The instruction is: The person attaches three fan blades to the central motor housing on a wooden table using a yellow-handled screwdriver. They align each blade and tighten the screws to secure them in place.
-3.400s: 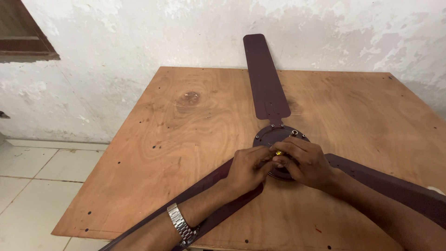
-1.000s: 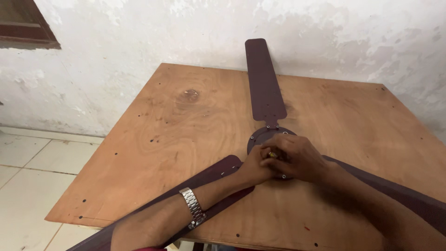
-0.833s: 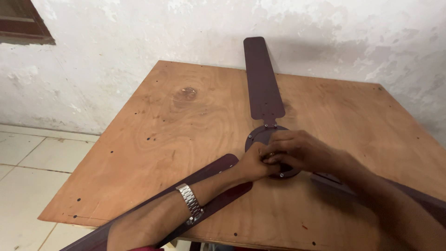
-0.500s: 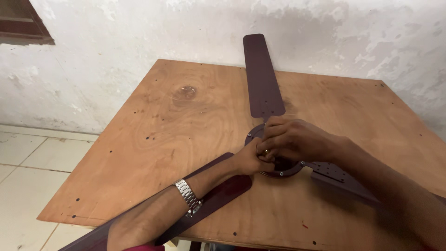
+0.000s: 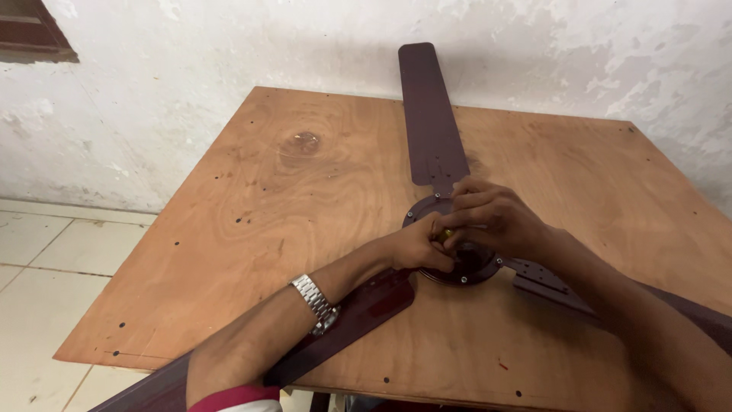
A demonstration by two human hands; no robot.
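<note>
A dark maroon ceiling fan lies flat on a plywood table (image 5: 320, 191). One blade (image 5: 431, 122) points toward the wall, another blade (image 5: 335, 324) runs under my left forearm toward the near edge, and a third (image 5: 557, 286) lies beneath my right arm. Both hands sit on the round hub (image 5: 469, 263). My left hand (image 5: 419, 246) pinches a small yellowish part at the hub's centre. My right hand (image 5: 496, 217) curls over the hub from the far side, its fingers meeting the left hand's. A metal watch (image 5: 314, 303) is on my left wrist.
A rough white wall (image 5: 229, 61) stands behind the table. Pale floor tiles (image 5: 53, 259) lie to the left, below the table edge. A dark window frame (image 5: 34, 34) shows at the top left corner.
The fan has turned on the table, the right blade swinging out from under my right arm. Both hands stayed on the hub, the right one shifting up over it.
</note>
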